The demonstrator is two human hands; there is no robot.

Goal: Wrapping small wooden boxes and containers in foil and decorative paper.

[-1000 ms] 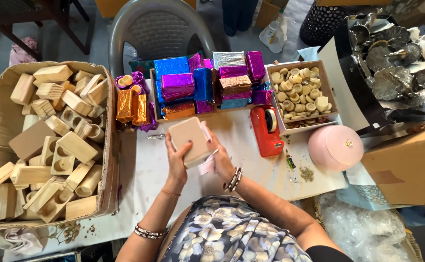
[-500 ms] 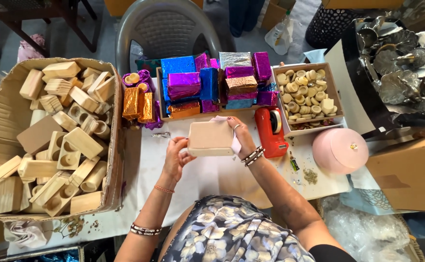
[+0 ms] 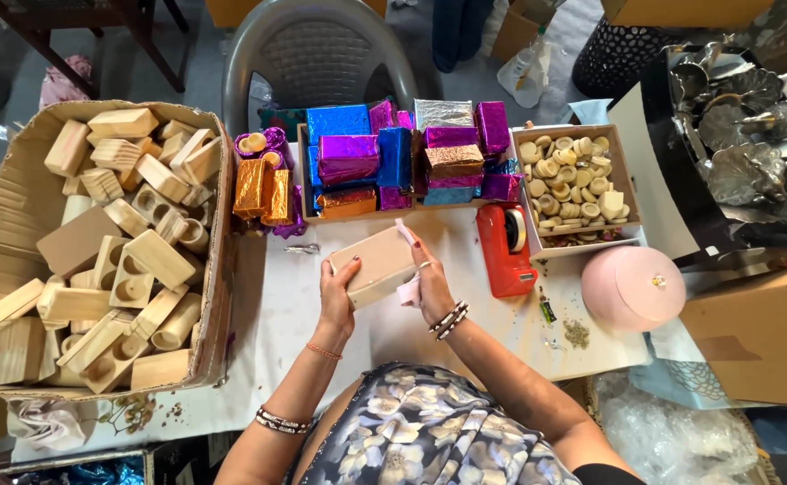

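Both hands, left (image 3: 335,296) and right (image 3: 431,286), grip a wooden block (image 3: 374,267) above the white table (image 3: 277,305), beside a red tape dispenser (image 3: 504,250) and grey chair (image 3: 322,63).

Pretty cluttered workspace here. There's a table (image 3: 268,314) covered with a white sheet, and a grey plastic chair (image 3: 322,58) pushed up against its far edge. The floor (image 3: 16,67) is plain grey. Dark wooden furniture legs (image 3: 155,40) show at the top left. Brown cardboard cartons (image 3: 762,328) sit on the right, with crumpled clear plastic (image 3: 681,440) below them. The light's soft and even, no hard shadows anywhere.
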